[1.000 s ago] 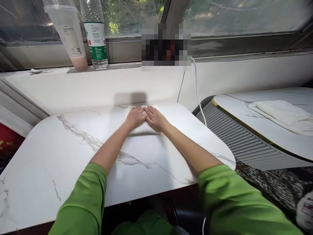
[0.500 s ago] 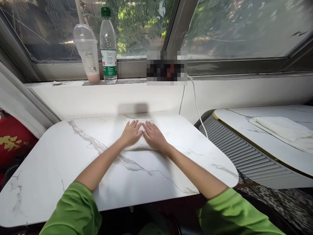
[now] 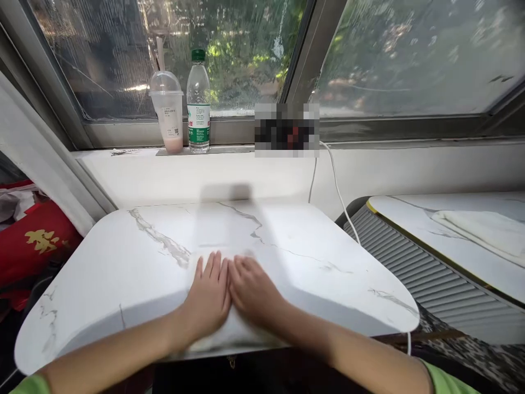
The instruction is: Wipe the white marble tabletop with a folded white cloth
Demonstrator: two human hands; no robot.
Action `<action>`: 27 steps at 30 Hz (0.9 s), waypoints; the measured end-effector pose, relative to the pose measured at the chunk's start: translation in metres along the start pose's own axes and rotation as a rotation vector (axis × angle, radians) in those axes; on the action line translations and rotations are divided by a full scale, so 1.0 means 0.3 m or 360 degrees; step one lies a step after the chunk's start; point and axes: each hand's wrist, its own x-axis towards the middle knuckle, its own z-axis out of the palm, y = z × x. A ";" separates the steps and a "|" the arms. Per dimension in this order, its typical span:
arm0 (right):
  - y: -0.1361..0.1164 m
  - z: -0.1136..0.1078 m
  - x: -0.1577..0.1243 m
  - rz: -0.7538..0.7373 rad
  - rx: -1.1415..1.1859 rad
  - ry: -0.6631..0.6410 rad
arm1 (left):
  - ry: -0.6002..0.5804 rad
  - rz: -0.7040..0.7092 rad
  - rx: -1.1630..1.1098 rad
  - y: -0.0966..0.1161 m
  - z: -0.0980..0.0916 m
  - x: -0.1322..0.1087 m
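Observation:
A white cloth (image 3: pixel 235 332) lies under both my hands at the front edge of the white marble-patterned table (image 3: pixel 123 251). Much of the cloth is covered by my hands and wrists. My left hand (image 3: pixel 209 293) rests palm down on it, fingers extended and a little apart. Beside it, and touching it at the thumb side, my right hand (image 3: pixel 254 287) also presses palm down, its fingers close together and slightly bent. Motion smears both hands a little.
On the window ledge stand a plastic cup (image 3: pixel 168 112) with a straw and a green-capped bottle (image 3: pixel 199 109), near a pixelated patch. A white cable (image 3: pixel 338 189) hangs down. At right, another table (image 3: pixel 406 210) bears a folded white cloth (image 3: pixel 484 230). A red bag (image 3: pixel 39 241) sits left.
Both hands and the white cloth have slid from the table's far side towards me, to its front edge. My elbows have bent outward, and the camera view has tipped upward.

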 end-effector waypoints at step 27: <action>0.078 0.212 0.455 0.0442 0.0863 0.0373 | 0.0104 -0.0525 -0.0154 -0.336 -0.001 0.268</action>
